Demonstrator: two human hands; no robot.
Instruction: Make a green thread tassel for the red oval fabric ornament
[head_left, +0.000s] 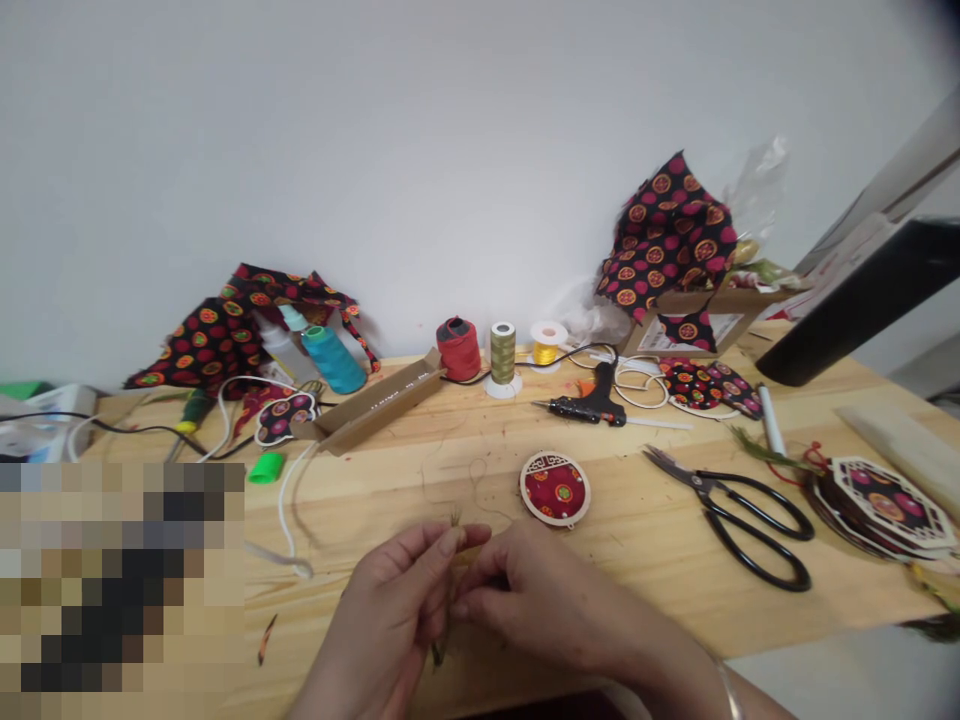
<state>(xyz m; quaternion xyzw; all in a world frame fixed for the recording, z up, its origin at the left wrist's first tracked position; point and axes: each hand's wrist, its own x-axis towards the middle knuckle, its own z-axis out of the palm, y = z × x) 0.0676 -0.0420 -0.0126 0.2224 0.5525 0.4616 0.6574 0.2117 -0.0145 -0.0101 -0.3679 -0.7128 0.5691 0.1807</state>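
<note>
Near the table's front edge, my left hand (394, 600) is closed in a pinch around a thin bundle of olive-green thread (438, 652). A short tuft of it sticks up above the fingertips, and its lower end shows below them. My right hand (544, 595) presses against the left, its thumb and fingers pinched at the same bundle; the exact grip is hidden between the hands. Just beyond lies a round wooden-framed ornament (556, 489) with red patterned fabric. Black-handled scissors (731, 510) lie to the right, blades slightly apart.
Behind stand red (458, 350), olive (502, 355) and yellow (547, 345) thread spools beside a black glue gun (589, 400). A teal spool (335, 360) and a cardboard tray (379, 402) sit left. Stacked octagonal ornaments (889, 505) and a black cylinder (855, 300) are right.
</note>
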